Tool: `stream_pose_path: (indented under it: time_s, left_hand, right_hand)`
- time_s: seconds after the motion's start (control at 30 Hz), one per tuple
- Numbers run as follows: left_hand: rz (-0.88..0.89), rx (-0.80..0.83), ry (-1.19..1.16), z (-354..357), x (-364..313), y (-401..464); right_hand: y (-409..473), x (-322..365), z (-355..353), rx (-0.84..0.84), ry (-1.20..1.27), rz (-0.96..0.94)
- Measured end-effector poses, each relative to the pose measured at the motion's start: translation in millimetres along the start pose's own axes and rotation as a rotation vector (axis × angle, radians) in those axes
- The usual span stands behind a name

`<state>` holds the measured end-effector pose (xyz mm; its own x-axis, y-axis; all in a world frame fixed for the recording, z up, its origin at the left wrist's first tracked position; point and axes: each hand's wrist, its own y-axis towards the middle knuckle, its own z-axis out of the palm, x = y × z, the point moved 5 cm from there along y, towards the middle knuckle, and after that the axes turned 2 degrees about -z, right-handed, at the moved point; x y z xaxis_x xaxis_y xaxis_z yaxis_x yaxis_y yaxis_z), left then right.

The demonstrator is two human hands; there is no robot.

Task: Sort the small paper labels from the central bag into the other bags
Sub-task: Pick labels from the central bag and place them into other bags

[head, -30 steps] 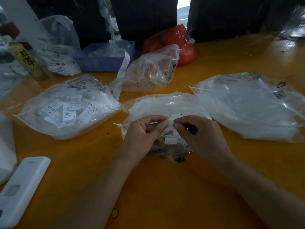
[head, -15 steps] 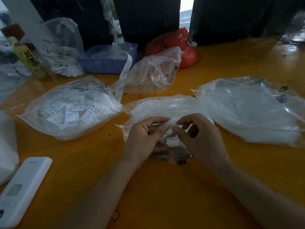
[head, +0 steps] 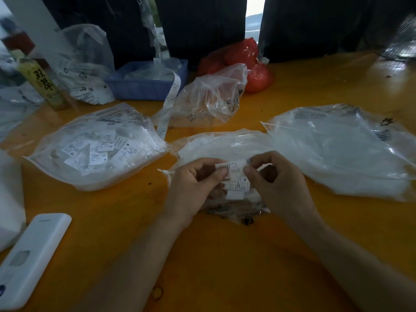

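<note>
The step in hand looks like reading or separating one small paper label so it can go to the right bag. To do it well, the label should be held flat and taut at its two ends with the print facing up, freed from the other labels lying just beneath it, so that only one piece travels and its size mark is checked before the hands part. The left hand has its fingers curled, thumb and forefinger pinching the label's left end. The right hand is likewise curled and pinches the right end. Both hands rest over the near part of the central bag, which lies on the bench directly beyond and under them. A bag of sorted labels, with XL, S and M marks showing, lies to the left of the left hand. A large, pale bag lies to the right of the right hand, and its contents cannot be made out.
</note>
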<state>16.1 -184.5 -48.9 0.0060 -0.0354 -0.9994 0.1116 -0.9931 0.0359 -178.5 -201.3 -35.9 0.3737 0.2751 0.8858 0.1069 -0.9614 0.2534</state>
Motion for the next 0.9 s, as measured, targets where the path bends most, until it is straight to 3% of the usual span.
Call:
stream_pose_path:
  time_s: [0.13, 0.23, 0.33, 0.43, 0.5, 0.63, 0.7, 0.8, 0.9]
  left_hand:
    - [0.071, -0.043, 0.046, -6.6, -0.7, 3.9]
    - [0.142, -0.169, 0.147, -21.2, -9.2, 5.3]
    - [0.262, -0.419, 0.346, -58.7, -29.3, 8.7]
    - [0.407, -0.753, 0.759, -115.2, -53.6, 10.2]
    - [0.300, -0.835, 0.960, -148.7, -54.0, 15.3]
    - [-0.089, -0.711, 1.378, -175.5, -28.8, 24.0]
    - [-0.231, -0.698, 1.440, -174.9, -23.6, 24.1]
    - [-0.279, -0.709, 1.467, -170.5, -20.0, 24.7]
    - [-0.143, -0.802, 1.482, -168.9, -24.7, 23.3]
  right_hand:
    - [-0.2, 0.2, -3.9, -0.026, 0.118, 0.011]
    - [0.4, 0.3, -9.9, -0.072, 0.158, 0.005]
    - [1.0, 1.9, -13.9, -0.094, 0.138, -0.026]
    - [0.8, 4.8, -16.2, -0.101, 0.127, -0.051]
    - [0.5, 5.2, -15.7, -0.094, 0.120, -0.050]
    - [-0.6, 9.7, -13.6, -0.068, 0.075, -0.081]
    - [-1.2, 12.2, -14.6, -0.073, 0.061, -0.105]
    - [-0.2, 13.3, -18.8, -0.101, 0.016, -0.136]
    - [4.2, 15.8, -29.2, -0.167, -0.094, -0.190]
